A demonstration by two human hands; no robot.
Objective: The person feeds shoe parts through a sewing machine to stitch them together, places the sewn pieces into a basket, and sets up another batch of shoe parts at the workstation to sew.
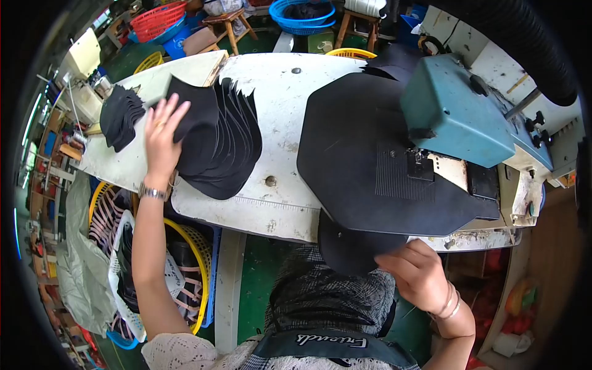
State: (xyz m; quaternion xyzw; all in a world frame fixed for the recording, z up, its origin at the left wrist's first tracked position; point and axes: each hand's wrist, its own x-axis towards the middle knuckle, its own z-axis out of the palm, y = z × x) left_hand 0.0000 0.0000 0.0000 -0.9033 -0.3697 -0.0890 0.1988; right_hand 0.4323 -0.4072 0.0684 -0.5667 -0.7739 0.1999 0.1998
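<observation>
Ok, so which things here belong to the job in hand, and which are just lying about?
Likely part of the job:
large stack of black pieces, at the left hand
loose black piece, at the right hand
blue-green machine

Apparently just lying about:
red basket
blue baskets
wooden stool

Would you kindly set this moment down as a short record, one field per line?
Left hand: fingers spread over the left side of the larger black stack
Right hand: at the edge of a loose black piece; grip unclear
Machine: teal head over a black board
Smaller black stack: left of the left hand
Surface: white table
</observation>
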